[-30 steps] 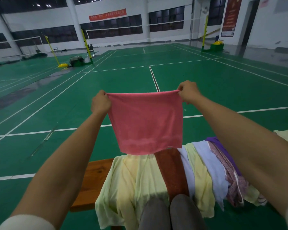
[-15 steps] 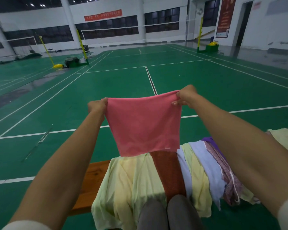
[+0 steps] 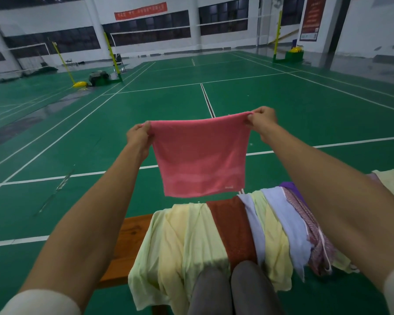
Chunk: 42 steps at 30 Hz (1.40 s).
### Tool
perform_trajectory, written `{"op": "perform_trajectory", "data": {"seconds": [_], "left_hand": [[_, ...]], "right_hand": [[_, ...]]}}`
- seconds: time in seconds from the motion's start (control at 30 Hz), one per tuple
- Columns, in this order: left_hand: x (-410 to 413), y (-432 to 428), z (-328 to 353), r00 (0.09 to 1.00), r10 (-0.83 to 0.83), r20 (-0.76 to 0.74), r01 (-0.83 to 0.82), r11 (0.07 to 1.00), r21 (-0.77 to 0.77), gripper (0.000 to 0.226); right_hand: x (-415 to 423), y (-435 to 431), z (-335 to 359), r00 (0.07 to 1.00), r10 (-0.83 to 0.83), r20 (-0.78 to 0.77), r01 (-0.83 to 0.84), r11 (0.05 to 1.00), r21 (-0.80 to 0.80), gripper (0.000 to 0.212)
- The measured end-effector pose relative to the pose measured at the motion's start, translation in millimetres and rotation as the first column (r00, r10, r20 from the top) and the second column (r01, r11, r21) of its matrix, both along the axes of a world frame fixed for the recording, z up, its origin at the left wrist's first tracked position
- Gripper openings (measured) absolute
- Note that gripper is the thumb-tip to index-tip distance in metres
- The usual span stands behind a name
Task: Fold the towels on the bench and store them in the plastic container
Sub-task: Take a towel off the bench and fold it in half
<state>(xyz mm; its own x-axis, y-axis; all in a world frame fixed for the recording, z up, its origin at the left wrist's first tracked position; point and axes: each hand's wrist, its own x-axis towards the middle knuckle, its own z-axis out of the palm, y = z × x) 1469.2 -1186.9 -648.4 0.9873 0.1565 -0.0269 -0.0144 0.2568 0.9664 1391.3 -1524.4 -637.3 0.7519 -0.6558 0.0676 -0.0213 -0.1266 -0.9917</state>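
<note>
- The left hand (image 3: 138, 135) pinches the top left corner of a pink towel (image 3: 200, 155), and the right hand (image 3: 262, 120) pinches the top right corner
- The towel hangs flat between both hands, held up in the air above the wooden surface (image 3: 132, 233), its lower edge clear of the cloths below
- Pale yellow towels (image 3: 180, 242), a rust-red towel (image 3: 232, 228), a white towel (image 3: 289, 226) and a patterned cloth (image 3: 314, 237) lie draped across the surface
- The green court floor (image 3: 77, 137) lies beyond

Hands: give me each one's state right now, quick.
Left hand: pinches the pink towel's upper left corner.
Right hand: pinches the towel's upper right corner.
</note>
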Motion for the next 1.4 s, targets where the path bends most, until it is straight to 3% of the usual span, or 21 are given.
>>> {"op": "perform_trajectory", "data": {"seconds": [0.27,0.4,0.5,0.57,0.67,0.73,0.83,0.93,1.0,1.1,1.27,1.4], "left_hand": [[-27,18,-22,0.998,-0.003,-0.063,0.013,0.987,0.163,0.004],[-68,28,-49,0.989,-0.110,-0.103,0.118,0.990,0.074,0.012],[-103,39,-79,0.969,-0.182,-0.167,0.200,0.975,0.099,0.011],[-125,48,-97,0.926,-0.291,-0.240,0.338,0.922,0.187,0.010],[-158,66,-118,0.720,-0.490,-0.492,0.664,0.691,0.284,0.013],[-168,77,-131,0.555,-0.534,-0.637,0.799,0.554,0.232,0.018],[-166,86,-146,0.384,-0.572,-0.725,0.905,0.391,0.170,0.043],[-159,87,-154,0.319,-0.545,-0.776,0.933,0.323,0.156,0.048],[-156,85,-156,0.328,-0.520,-0.788,0.931,0.318,0.178,0.048],[-150,81,-158,0.438,-0.509,-0.741,0.886,0.384,0.260,0.040],[-133,74,-166,0.748,-0.395,-0.533,0.644,0.626,0.440,0.026],[-118,67,-177,0.829,-0.324,-0.457,0.538,0.685,0.490,0.021]], "right_hand": [[-37,-7,-24,0.996,0.008,-0.092,-0.011,0.999,-0.031,0.018],[-76,7,-44,0.990,0.103,-0.101,-0.087,0.984,0.154,0.009],[-117,19,-64,0.957,0.228,-0.178,-0.179,0.951,0.253,0.008],[-139,18,-81,0.877,0.374,-0.302,-0.289,0.912,0.290,0.004],[-168,8,-102,0.645,0.533,-0.548,-0.468,0.842,0.268,0.016],[-180,5,-109,0.478,0.567,-0.671,-0.556,0.787,0.268,0.026],[-191,8,-114,0.267,0.561,-0.784,-0.623,0.721,0.303,0.037],[-193,15,-115,0.086,0.538,-0.839,-0.647,0.670,0.364,0.034],[-189,18,-117,0.025,0.503,-0.864,-0.665,0.654,0.361,0.034],[-176,16,-125,0.069,0.470,-0.880,-0.682,0.666,0.302,0.037],[-147,8,-145,0.335,0.394,-0.856,-0.682,0.729,0.069,0.023],[-128,3,-156,0.505,0.330,-0.797,-0.637,0.766,-0.086,0.007]]}}
